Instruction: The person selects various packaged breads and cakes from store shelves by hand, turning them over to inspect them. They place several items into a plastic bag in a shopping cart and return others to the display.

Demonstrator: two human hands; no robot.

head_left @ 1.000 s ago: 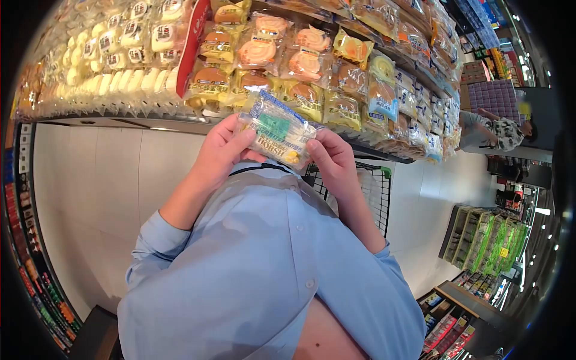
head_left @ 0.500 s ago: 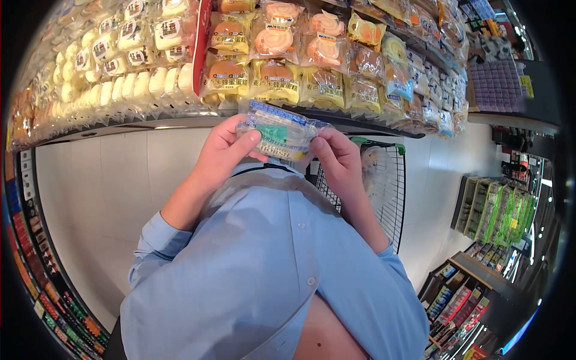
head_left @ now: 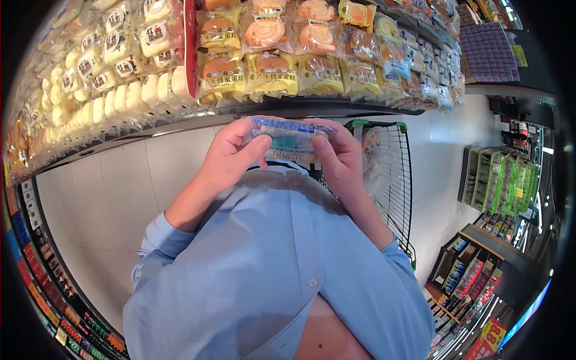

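Both hands hold one clear plastic food packet (head_left: 287,143) with blue print and a green label, in front of my chest. My left hand (head_left: 231,153) pinches its left end, thumb on the near face. At the right end, my right hand (head_left: 341,156) grips it between thumb and fingers. The packet is tilted so its blue-printed edge shows at the top. What food is inside I cannot make out. Just beyond my hands runs the dark front edge of a shelf (head_left: 264,110) stacked with packaged cakes.
Yellow-wrapped cakes (head_left: 271,72) and white round buns (head_left: 114,42) fill the shelf ahead, split by a red divider (head_left: 190,51). A black wire shopping cart (head_left: 393,180) with green corners, holding a plastic bag, stands at my right. Green-packed goods (head_left: 501,180) are further right.
The packet has tipped, so its printed face looks narrower and its blue edge shows more. Both hands still hold it. The view has shifted slightly, showing more of the cart.
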